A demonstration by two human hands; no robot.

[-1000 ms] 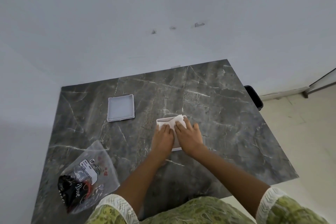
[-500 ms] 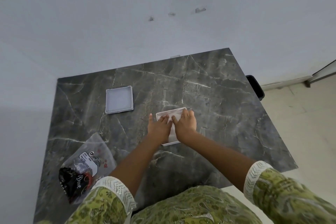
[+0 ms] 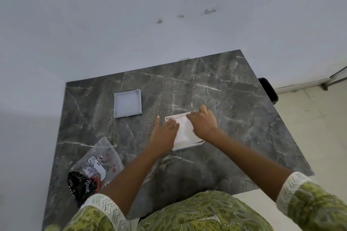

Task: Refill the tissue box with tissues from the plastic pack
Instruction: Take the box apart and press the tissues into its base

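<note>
Flat hands on tissues — box upright

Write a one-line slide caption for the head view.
Both hands press tissues into the open box; lid set aside.

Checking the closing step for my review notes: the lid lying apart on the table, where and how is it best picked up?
The lid lies flat, hollow side up, left of and beyond the tissue box, nothing touching it. Probably best taken from above by its raised rim, thumb and fingers pinching two opposite walls. The left hand is nearer; both hands rest on the tissues now.
</note>
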